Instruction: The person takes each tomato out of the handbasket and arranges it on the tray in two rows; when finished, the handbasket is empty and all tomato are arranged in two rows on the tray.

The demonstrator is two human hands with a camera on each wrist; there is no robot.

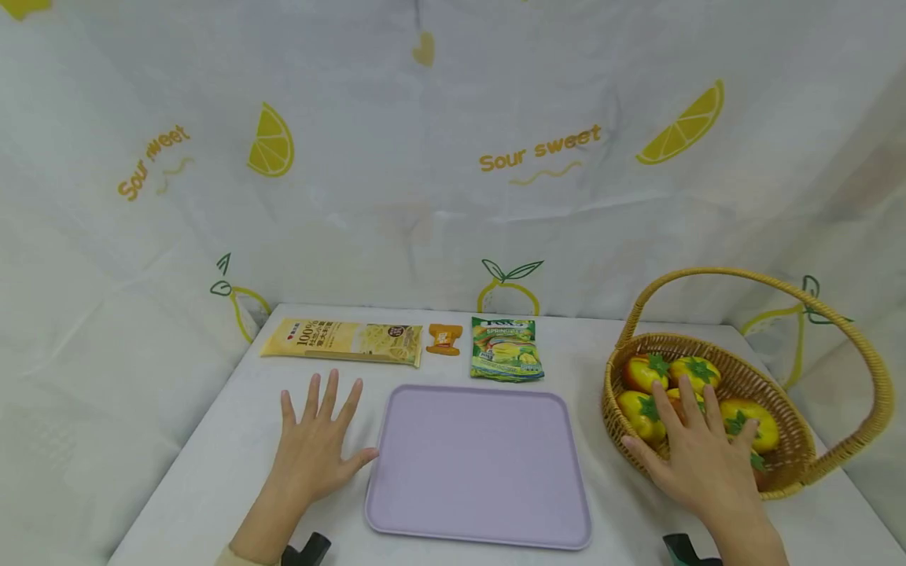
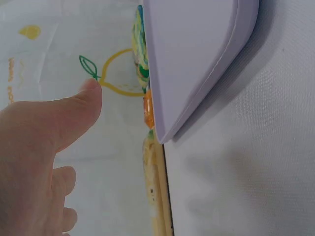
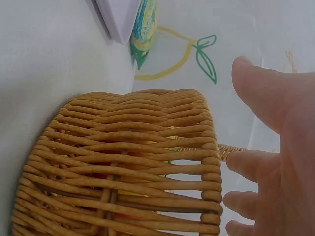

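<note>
white table [image 1: 212,472] bears left hand [image 1: 316,450] spread flat beside lilac tray [image 1: 481,464], right hand [image 1: 697,460] open over basket [image 1: 786,464].

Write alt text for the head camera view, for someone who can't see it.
A person's right hand reaches, fingers spread, over yellow-orange persimmons in a wicker basket, while the left hand lies flat on the white table beside a lilac tray. Behind the tray lie a noodle packet, a small orange sachet and a green snack bag.

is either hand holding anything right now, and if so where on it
Nothing is held. The left hand lies flat on the table beside the lilac tray; the right hand hovers open over the wicker basket, no grip.
</note>
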